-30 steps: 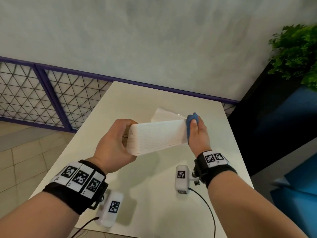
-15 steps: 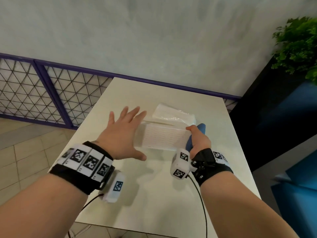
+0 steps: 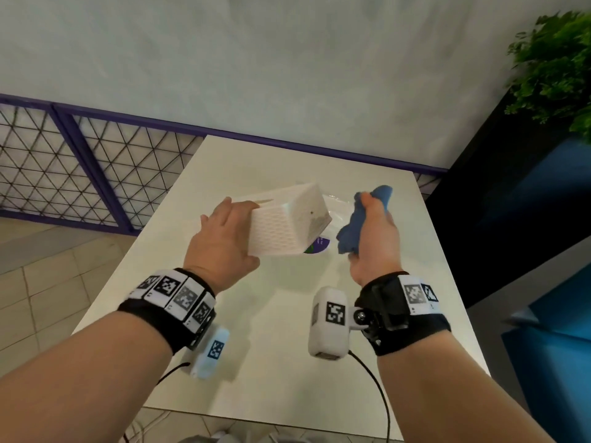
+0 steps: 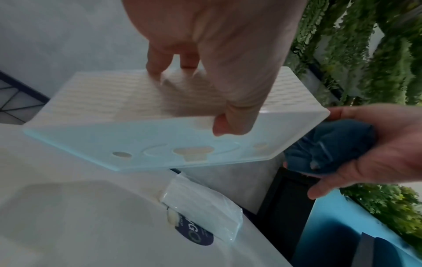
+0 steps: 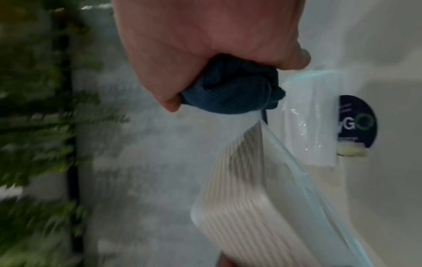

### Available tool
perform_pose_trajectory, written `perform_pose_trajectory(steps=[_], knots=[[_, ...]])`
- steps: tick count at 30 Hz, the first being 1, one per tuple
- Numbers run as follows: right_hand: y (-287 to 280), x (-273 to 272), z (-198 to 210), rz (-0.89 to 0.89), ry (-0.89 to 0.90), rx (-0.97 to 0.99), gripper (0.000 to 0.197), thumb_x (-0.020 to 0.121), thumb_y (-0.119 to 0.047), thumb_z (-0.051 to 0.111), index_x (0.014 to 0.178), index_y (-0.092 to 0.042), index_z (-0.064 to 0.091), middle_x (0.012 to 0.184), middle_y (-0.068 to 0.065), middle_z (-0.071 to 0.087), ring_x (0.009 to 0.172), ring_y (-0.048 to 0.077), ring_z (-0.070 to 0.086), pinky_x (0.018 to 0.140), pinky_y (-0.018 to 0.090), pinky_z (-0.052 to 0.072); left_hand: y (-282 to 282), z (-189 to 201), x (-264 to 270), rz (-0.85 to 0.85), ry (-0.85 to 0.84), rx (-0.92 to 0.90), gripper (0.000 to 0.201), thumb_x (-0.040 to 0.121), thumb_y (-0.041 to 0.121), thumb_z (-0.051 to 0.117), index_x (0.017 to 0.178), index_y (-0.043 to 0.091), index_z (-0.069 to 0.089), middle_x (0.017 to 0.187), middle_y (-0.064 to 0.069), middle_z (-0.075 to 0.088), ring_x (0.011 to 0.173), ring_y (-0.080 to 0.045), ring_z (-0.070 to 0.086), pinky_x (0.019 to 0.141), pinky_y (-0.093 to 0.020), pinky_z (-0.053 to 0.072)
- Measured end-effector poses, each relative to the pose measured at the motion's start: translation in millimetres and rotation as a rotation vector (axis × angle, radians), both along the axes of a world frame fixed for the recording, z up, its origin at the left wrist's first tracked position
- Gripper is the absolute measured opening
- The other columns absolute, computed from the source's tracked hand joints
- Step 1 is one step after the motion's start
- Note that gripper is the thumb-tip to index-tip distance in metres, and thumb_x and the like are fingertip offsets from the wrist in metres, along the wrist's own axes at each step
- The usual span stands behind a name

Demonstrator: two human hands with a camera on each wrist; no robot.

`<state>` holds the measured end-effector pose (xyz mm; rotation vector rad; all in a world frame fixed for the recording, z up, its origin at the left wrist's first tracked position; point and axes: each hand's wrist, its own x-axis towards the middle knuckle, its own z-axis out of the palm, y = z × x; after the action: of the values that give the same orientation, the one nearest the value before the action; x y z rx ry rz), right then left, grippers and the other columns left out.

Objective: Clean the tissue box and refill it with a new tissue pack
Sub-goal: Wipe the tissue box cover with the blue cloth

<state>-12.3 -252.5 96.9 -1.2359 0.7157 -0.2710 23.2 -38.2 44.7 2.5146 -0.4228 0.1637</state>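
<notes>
Head view: left hand (image 3: 224, 238) grips ribbed white tissue box (image 3: 281, 225); right hand (image 3: 375, 238) clutches crumpled blue cloth (image 3: 355, 225).

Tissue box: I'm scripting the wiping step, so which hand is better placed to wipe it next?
Right. The right hand already grips the cloth beside the box; the left hand holds the box tilted above the table.

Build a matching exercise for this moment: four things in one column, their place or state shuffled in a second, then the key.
Things
1. tissue box
2. blue cloth
3. tissue pack
4. table

Place or state
A. bunched in the right hand
B. lying on the table, wrapped in clear plastic
C. gripped by the left hand, raised and tilted
D. under both hands, pale top

Pairs: 1-C, 2-A, 3-B, 4-D
</notes>
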Motion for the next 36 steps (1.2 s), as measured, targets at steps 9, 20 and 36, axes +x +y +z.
perform_pose_trajectory(steps=[9,20,36], knots=[[25,12,-9,0.400,-0.037,-0.751,0.048,0.100,-0.046,0.024,0.146,-0.035,0.032,0.153,-0.002,0.036,0.139,0.018,0.033,0.115,0.040,0.022,-3,6,-3,0.013,0.019,-0.043,0.077,0.057,0.022,0.079,0.121,0.032,0.038,0.116,0.014,0.044,0.108,-0.014,0.046,0.074,-0.030,0.040],[54,9,-6,0.494,-0.086,-0.929,0.056,0.094,-0.054,0.025,0.148,-0.038,0.024,0.159,-0.003,0.022,0.148,0.021,0.014,0.120,0.047,0.012,-4,9,-4,0.057,0.073,-0.086,0.082,0.056,0.020,0.081,0.126,0.028,0.039,0.121,0.006,0.049,0.108,-0.021,0.050,0.080,-0.038,0.046],[33,26,-5,0.370,0.089,-0.645,0.050,0.099,-0.043,0.027,0.145,-0.024,0.035,0.143,0.005,0.047,0.126,0.024,0.047,0.106,0.035,0.036,-2,13,-9,0.032,0.091,0.026,0.080,0.056,0.033,0.078,0.123,0.037,0.035,0.118,0.013,0.048,0.105,-0.016,0.049,0.074,-0.032,0.040]])
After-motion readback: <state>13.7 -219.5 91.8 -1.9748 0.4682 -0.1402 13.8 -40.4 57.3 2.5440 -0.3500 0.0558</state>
